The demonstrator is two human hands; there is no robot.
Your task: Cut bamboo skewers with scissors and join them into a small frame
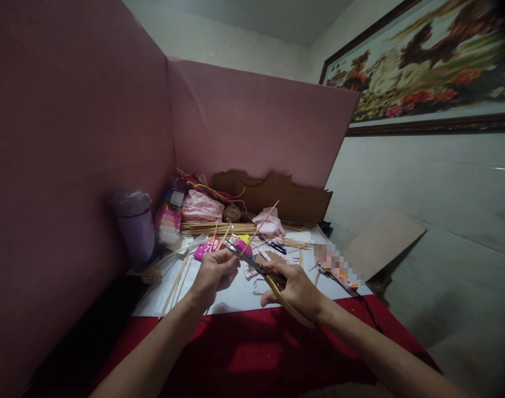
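My left hand (pixel 219 272) is closed in a pinch on thin wooden sticks, with one stick (pixel 224 236) poking up past the fingers. In my right hand (pixel 296 290) is a pair of scissors (pixel 252 263) with gold handles, its dark blades reaching left to my left fingertips. A longer stick (pixel 261 228) slants up to the right from beside the blades; whether the blades touch it I cannot tell. Pink and magenta packets (pixel 205 250) lie just behind my left hand.
A pile of wooden sticks (pixel 219 228), a twine ball (pixel 231 213) and dotted cloth (pixel 203 205) lie at the back before torn cardboard (pixel 306 204). A purple cup (pixel 134 226) stands left. Loose sticks (pixel 175 287) lie on the white sheet (pixel 231 308); a power strip (pixel 339 272) is right.
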